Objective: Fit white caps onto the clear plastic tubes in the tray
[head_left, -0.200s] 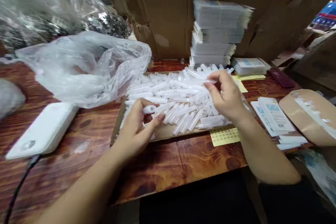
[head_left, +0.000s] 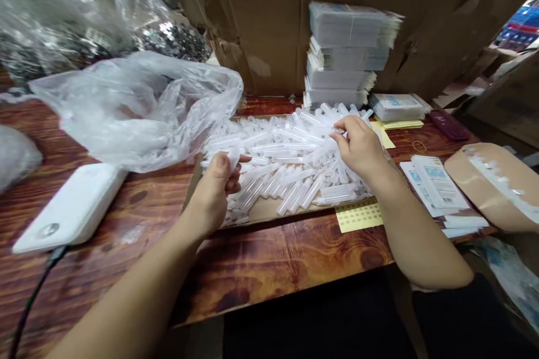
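A shallow cardboard tray (head_left: 263,206) holds a heap of clear and frosted plastic tubes (head_left: 290,148). My left hand (head_left: 214,190), over the tray's left end, is closed around a frosted plastic tube (head_left: 233,158) whose end sticks up past the thumb. At the heap's upper right, my right hand (head_left: 360,143) pinches a plastic tube (head_left: 338,130) between thumb and fingertips. Most of that tube blends into the pile behind it, so its full shape is hard to see.
Behind the tray rise stacked bundles of cards (head_left: 349,56). A crumpled plastic bag (head_left: 143,106) and a white power bank (head_left: 69,207) with a cable lie left. To the right are yellow sticker sheets (head_left: 360,216), printed cards (head_left: 435,185) and a beige tray (head_left: 484,185) with small white pieces.
My left hand has turned and drawn slightly left, tilting its tube from lying sideways to pointing upward. My right hand has barely moved at the heap.
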Demonstrator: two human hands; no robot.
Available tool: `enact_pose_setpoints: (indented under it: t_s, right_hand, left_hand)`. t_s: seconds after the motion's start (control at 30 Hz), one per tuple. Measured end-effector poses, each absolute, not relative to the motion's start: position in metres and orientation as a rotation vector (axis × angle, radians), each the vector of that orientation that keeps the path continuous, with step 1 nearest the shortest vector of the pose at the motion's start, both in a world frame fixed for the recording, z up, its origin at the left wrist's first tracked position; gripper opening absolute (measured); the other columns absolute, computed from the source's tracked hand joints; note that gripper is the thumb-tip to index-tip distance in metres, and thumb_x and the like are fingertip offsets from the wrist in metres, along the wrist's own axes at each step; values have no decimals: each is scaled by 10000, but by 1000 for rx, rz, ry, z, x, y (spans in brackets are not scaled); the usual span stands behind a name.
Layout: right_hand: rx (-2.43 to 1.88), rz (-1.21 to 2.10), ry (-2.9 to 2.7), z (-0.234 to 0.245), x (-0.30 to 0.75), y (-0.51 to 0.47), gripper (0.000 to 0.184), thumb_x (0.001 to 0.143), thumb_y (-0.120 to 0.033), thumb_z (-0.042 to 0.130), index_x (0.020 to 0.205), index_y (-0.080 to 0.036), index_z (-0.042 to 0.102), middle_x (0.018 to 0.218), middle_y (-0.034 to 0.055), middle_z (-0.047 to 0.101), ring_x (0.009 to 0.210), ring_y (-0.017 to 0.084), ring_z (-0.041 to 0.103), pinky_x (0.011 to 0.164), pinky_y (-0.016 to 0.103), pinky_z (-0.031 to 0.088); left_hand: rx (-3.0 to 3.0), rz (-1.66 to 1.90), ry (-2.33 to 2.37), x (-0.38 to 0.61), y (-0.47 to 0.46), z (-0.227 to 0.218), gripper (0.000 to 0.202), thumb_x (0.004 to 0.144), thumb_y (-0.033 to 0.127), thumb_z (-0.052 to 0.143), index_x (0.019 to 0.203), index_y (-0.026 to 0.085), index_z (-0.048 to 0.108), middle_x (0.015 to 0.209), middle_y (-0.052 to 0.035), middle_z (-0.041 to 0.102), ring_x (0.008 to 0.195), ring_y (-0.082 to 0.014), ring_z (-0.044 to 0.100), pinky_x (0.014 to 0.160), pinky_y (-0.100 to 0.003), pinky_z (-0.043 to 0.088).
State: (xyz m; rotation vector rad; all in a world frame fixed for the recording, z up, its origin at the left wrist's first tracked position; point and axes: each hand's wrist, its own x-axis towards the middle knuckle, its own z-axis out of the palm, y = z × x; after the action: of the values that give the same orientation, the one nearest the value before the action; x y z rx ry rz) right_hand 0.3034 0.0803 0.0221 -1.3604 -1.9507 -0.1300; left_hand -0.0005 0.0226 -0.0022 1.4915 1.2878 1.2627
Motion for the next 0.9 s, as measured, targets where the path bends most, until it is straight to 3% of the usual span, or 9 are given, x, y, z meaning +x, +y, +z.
enact_pose_setpoints:
  t_s: [0.23,0.33,0.43,0.63,0.9]
  right_hand:
    - [-1366,-214,-1989,25,298,72,273,927,-232,660,1195,-181,648,1170,151,607,1124,341,639,1006,552,538]
    - [-1150,-218,-2009,33,288,59,221,966,-254,622,1170,-174,649,1149,146,624,1065,296,655,934,484,569]
    - [-908,-72,-2207,37,268,46,113,999,-246,586,1046,-176,661,1002,101,669,923,231,657,813,388,566]
    - [-524,284,-2726,31,207,33,233,997,-117,476,893,-157,681,927,90,664,849,188,585,768,313,490]
    - [-450,654,-3141,28,141,41,337,865,42,521,1007,-173,740,968,53,680,813,150,568,740,258,439]
  left_hand:
    - [1334,1460,1293,-6,32,1,585,785,777,685,892,203,656,681,29,422,565,-124,363,528,-285,351]
    - [1322,1570,1282,-10,38,-4,547,776,740,720,871,210,625,684,27,475,553,-115,399,521,-273,348]
    - [1308,1669,1219,-12,42,-8,482,781,649,766,882,216,580,695,17,559,533,-104,422,509,-258,344]
    - [1222,1688,1029,-21,44,0,410,797,524,816,847,228,538,647,41,571,494,-89,428,491,-224,344]
    - [1077,1666,952,-30,49,3,401,749,452,872,783,217,549,666,25,623,485,-79,467,482,-208,364]
